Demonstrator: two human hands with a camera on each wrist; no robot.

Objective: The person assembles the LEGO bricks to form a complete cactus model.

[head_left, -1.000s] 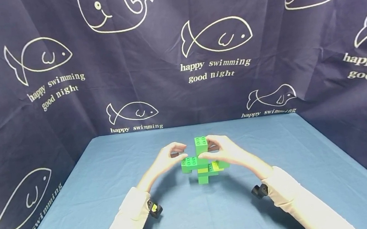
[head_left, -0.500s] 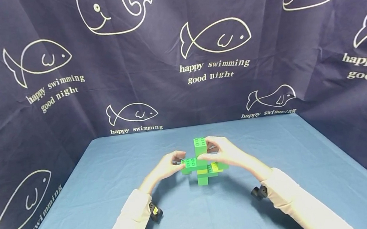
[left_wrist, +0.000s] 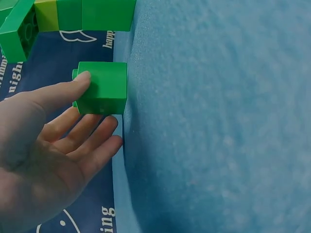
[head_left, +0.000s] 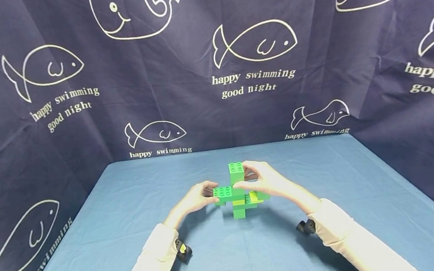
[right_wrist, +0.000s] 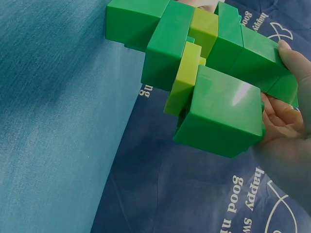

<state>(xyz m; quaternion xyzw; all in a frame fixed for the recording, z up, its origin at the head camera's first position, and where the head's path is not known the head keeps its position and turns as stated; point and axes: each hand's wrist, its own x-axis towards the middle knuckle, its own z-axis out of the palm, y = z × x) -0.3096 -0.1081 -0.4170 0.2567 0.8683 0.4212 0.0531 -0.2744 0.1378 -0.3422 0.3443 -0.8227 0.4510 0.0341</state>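
Observation:
Near the middle of the table stands a model of green and yellow-green toy building bricks [head_left: 236,175], with an arm [head_left: 222,192] out to the left. My right hand [head_left: 268,180] grips its upper column, thumb on the near side; the fingers behind are partly hidden. At the left arm's end my left hand [head_left: 195,198] pinches a square green brick [left_wrist: 103,87]. Its studs face the model's top, and in the left wrist view it appears apart from the model. A yellow-green brick [right_wrist: 184,80] and a large green one [right_wrist: 223,109] stick out on the right side.
A blue cloth [head_left: 231,259] covers the table. Behind and at both sides hangs a dark blue curtain [head_left: 195,84] printed with white fish and lettering. Each wrist bears a small black camera, one on the left [head_left: 183,250] and one on the right [head_left: 306,227].
My left hand has come down and slightly left, with thumb and fingers now at the arm's end. The green brick beneath that end shows less. The right hand has hardly moved.

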